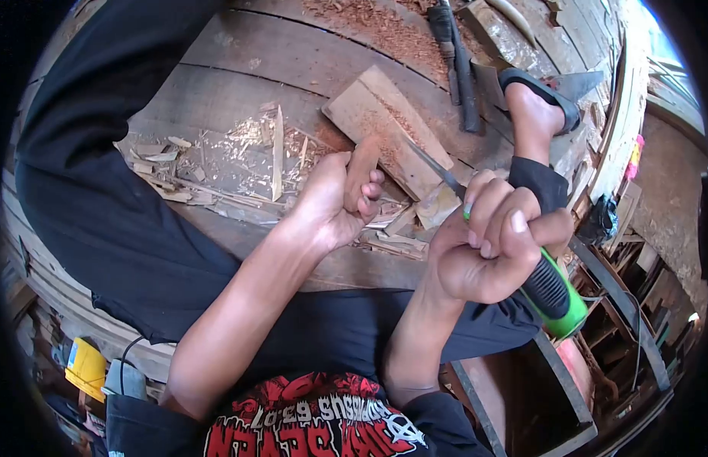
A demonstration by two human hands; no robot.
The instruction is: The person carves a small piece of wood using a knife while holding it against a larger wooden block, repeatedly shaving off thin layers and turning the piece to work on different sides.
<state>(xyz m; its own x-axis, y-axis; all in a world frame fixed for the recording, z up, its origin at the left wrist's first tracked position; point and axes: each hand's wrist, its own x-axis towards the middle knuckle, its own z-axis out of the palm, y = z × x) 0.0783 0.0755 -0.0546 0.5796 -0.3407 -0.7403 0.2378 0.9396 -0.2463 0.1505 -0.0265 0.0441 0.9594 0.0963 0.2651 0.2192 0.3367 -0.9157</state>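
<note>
My left hand (327, 194) is closed around a small brown piece of wood (362, 169), its rounded end sticking up past the thumb. My right hand (487, 244) grips a file (437, 169) by its black and green handle (556, 297), the butt showing below the fist. The file's thin dark blade points up and left, its tip near the wood piece and over a flat wooden block (384, 122). Reddish sawdust lies on that block, just beyond both hands.
Pale shavings and splinters (251, 145) litter the plank floor (247, 46) at left. Dark-handled tools (459, 68) lie ahead, beside a handsaw blade (578, 84) and a sandalled foot (533, 114). A wooden frame (548, 396) stands at lower right; a yellow object (86, 369) sits lower left.
</note>
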